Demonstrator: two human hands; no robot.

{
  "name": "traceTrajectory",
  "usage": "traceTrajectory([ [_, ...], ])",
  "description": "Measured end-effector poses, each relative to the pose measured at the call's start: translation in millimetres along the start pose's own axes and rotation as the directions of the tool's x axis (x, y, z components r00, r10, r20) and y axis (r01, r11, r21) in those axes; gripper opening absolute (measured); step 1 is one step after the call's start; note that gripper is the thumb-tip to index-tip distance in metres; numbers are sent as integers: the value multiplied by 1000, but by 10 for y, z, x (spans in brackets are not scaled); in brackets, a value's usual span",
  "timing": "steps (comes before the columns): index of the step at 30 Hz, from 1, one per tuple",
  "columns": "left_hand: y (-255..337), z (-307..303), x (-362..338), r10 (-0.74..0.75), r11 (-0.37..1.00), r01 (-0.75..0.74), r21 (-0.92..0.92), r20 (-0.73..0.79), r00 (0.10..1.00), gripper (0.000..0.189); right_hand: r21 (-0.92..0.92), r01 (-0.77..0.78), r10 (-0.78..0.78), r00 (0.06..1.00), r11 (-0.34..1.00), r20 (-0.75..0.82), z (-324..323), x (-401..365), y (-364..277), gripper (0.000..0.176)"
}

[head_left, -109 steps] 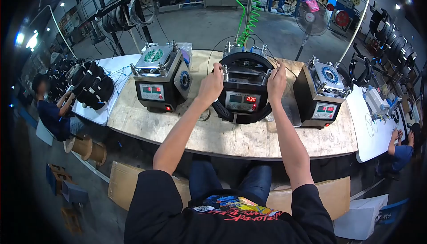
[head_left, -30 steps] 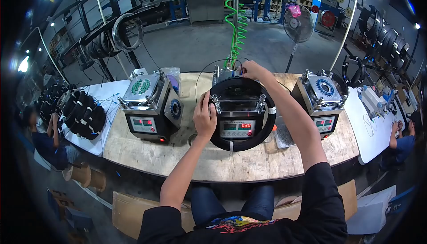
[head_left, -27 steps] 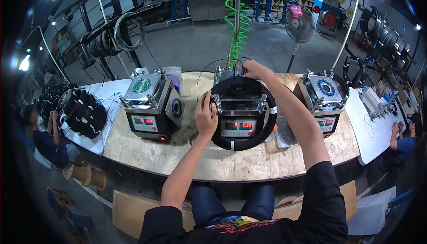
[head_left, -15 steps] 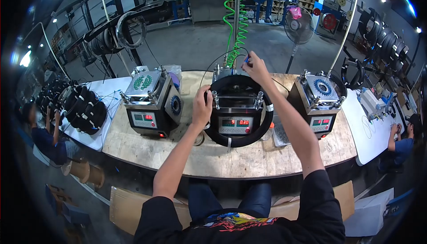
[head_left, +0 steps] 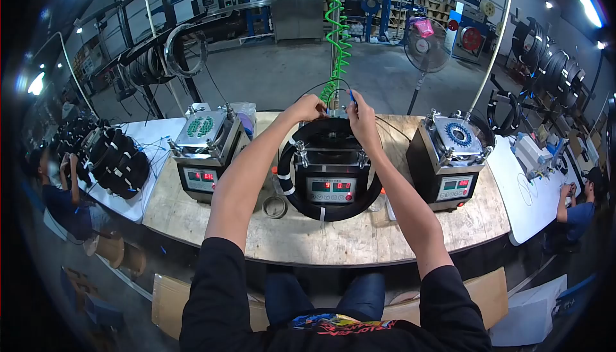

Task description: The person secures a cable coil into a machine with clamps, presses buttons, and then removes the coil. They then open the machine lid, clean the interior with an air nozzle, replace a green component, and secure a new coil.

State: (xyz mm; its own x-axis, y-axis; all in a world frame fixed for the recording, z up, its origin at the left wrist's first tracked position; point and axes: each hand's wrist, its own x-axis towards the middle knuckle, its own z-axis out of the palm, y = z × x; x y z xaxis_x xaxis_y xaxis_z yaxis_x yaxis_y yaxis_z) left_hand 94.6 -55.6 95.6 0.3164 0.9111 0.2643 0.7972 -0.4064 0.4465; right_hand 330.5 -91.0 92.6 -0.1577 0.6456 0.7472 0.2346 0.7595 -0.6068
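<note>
A thick coil of black cable, bound with white bands, hangs around the front of the middle machine. My right hand is above the coil's upper right, its fingers pinched on a thin black cable end with a blue tip. At the upper left of the coil is my left hand, fingers closed close to the machine's top; what they grip is too small to make out. Thin cable arches over between both hands. Red digits glow on the machine's display.
Similar machines stand at left and right on the wooden table. A small round dish sits left of the coil. Green spiral hose hangs behind. Co-workers sit at white side tables, left and right.
My left hand has moved from the coil's left side up to its top, near my right hand. The coil sits slightly further left and lower, and the middle display reads differently.
</note>
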Motion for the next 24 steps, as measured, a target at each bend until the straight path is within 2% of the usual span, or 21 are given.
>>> traceTrajectory([
  [2,220,-117,-23,12,991,-17,135,38,999,30,-15,1,-1,1000,1000,26,-21,-2,-79,32],
  [5,135,7,14,79,982,-67,179,-64,995,25,-3,7,-7,998,1000,55,-35,8,-178,32],
  [8,271,-58,-54,92,977,-82,199,-42,995,22,-32,65,-63,997,997,46,-21,-19,-144,32],
  [12,421,-124,-101,99,984,-95,151,-20,995,21,-95,147,-148,989,985,-6,25,-39,-106,33],
  [15,295,-98,-70,149,986,-143,89,-63,987,19,-97,111,-108,993,989,42,-9,-40,-157,36],
  [16,289,-116,-94,172,984,-168,66,-60,983,18,-126,55,-49,997,991,53,-31,-52,-227,36],
  [17,293,-112,-125,197,980,-194,41,-59,979,18,-151,92,-93,996,984,4,-36,-59,-238,36],
  [19,365,-115,-272,175,985,-171,37,-160,972,17,-205,157,-178,980,966,-90,-40,-81,-268,35],
  [24,594,-247,-721,181,981,-192,1,-336,924,25,-222,42,-92,970,974,-223,-160,-77,-315,17],
])
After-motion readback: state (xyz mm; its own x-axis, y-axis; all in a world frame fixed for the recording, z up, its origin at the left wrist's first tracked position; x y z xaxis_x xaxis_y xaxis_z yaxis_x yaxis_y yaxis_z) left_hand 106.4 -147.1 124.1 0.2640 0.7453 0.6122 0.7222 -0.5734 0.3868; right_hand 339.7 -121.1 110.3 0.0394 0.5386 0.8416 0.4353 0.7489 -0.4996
